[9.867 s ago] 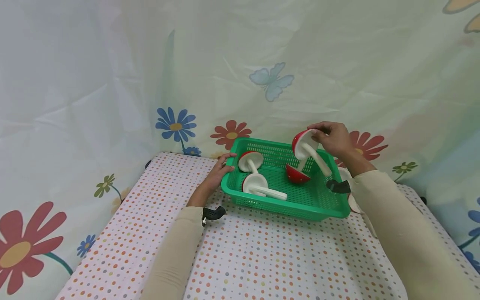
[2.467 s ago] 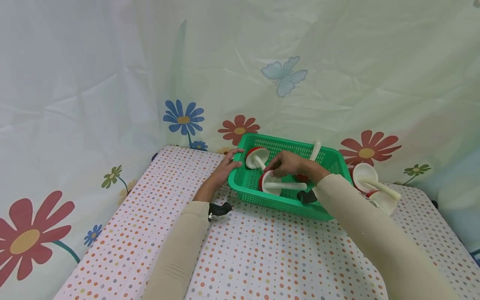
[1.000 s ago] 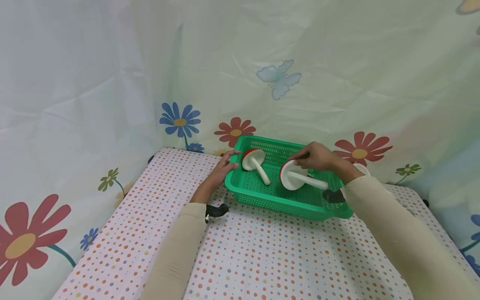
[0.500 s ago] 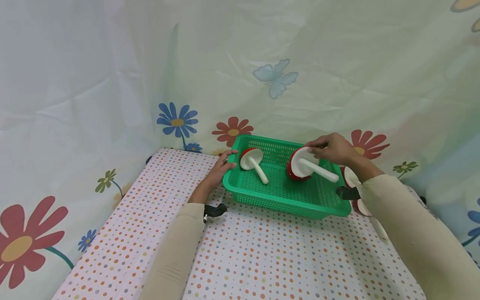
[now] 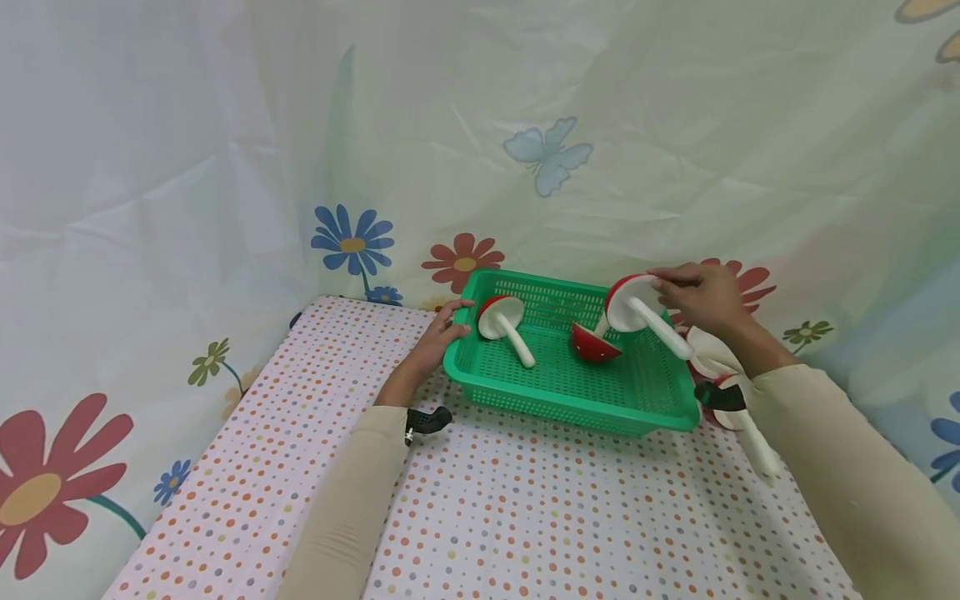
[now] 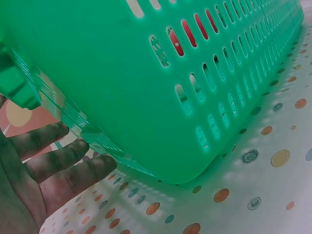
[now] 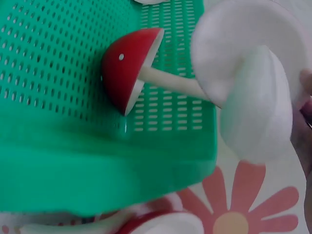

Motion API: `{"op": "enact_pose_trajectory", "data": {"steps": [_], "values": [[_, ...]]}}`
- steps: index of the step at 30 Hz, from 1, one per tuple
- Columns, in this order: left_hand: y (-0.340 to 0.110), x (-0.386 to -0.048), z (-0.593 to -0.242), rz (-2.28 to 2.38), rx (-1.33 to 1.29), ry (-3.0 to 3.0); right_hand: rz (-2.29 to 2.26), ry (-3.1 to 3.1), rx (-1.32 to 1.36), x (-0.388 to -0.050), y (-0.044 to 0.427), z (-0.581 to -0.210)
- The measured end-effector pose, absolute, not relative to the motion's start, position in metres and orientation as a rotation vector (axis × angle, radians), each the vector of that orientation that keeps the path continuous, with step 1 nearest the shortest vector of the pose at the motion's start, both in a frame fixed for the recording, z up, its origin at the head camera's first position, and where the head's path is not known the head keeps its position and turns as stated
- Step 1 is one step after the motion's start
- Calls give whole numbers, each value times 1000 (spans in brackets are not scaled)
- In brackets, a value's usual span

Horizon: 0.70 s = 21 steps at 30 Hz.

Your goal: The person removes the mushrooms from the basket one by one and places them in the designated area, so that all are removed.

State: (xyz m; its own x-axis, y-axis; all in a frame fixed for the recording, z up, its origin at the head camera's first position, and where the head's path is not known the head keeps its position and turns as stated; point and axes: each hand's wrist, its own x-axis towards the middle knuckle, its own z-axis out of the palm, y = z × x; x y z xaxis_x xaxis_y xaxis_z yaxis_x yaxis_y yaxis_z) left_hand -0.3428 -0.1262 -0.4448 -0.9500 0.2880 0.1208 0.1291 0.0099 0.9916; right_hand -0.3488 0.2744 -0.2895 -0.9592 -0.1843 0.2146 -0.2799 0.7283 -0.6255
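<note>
In the head view my left hand (image 5: 432,343) touches the left rim of a green plastic basket (image 5: 555,400); the left wrist view shows several of its fingers (image 6: 73,175) extended beside the basket wall. My right hand (image 5: 705,298) pinches the cap edge of a red-capped toy mushroom (image 5: 630,304), its white underside facing me and its stem slanting down to the right over the basket's right end. Inside the basket one toy mushroom (image 5: 510,325) lies at the left. Another toy mushroom (image 5: 595,343) sits cap-down at the right, its stem partly hidden behind the held one.
Right of the basket, more toy mushrooms (image 5: 759,446) lie on the dotted tablecloth (image 5: 510,517), partly hidden by my right arm. A flower-printed backdrop (image 5: 450,125) rises behind the table.
My right hand has taken a toy mushroom from the basket's middle and moved it up and right to the basket's right end. The left hand has stayed at the left rim.
</note>
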Motion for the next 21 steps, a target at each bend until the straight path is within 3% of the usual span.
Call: {"op": "enact_pose_trajectory", "data": {"steps": [21], "values": [[-125,-341,-444,2068,445,2182,1178,-2265,-39,-332,326,-321]]}}
